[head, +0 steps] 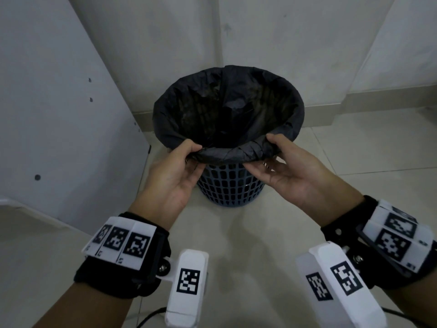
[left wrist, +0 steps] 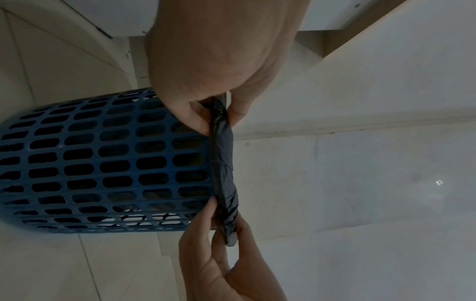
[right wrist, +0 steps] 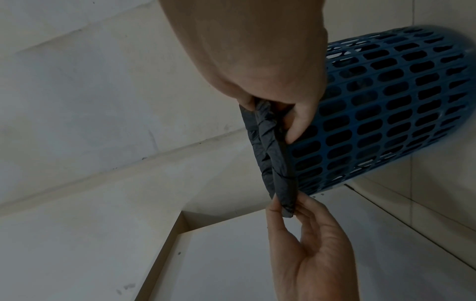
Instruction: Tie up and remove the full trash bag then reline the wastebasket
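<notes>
The black trash bag [head: 227, 107] lines the blue lattice wastebasket [head: 230, 185], its edge rolled down over the rim; the near stretch of that roll spans between your two hands. Your left hand [head: 176, 176] pinches the rolled edge at its left end, thumb on top, fingers [left wrist: 192, 116] curled beneath against the lattice wall. Your right hand [head: 292, 170] pinches the right end the same way, thumb over the roll, fingers [right wrist: 298, 122] tucked under it. Both grips are closed tight on plastic. The bag's open mouth lies just beyond your fingers. The wastebasket stands upright on the pale tiled floor [head: 236, 233], below your fingers, near a wall corner [head: 222, 31]. A white panel [head: 59, 102] leans left of your left fingers.
</notes>
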Demonstrator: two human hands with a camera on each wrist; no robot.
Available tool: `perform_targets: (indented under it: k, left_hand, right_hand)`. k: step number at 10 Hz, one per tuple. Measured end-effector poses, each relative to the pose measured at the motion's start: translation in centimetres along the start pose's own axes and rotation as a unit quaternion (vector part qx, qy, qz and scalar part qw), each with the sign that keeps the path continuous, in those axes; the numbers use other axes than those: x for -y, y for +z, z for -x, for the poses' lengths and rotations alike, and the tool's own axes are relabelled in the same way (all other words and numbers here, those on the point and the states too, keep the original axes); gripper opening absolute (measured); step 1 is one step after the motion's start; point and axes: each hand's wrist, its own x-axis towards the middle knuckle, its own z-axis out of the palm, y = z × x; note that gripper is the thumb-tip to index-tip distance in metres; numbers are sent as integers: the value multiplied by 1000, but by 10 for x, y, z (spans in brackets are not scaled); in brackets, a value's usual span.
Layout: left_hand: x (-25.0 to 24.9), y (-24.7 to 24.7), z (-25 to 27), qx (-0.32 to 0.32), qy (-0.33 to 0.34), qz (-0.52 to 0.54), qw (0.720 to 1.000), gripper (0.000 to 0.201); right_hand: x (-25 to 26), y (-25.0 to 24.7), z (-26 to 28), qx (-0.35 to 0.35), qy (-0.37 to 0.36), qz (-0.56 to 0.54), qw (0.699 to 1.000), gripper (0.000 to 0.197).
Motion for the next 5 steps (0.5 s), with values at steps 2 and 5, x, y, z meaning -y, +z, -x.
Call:
perform_targets:
  k: [2,5]
  left_hand:
    - [0,0,2,-5,3,33,999,14]
    - [32,-15,13,63,76,8,995,57]
  right_hand:
    - [1,0,2,11,-5,11,1000,13]
    - [-37,-16,14,39,-129,185,973,52]
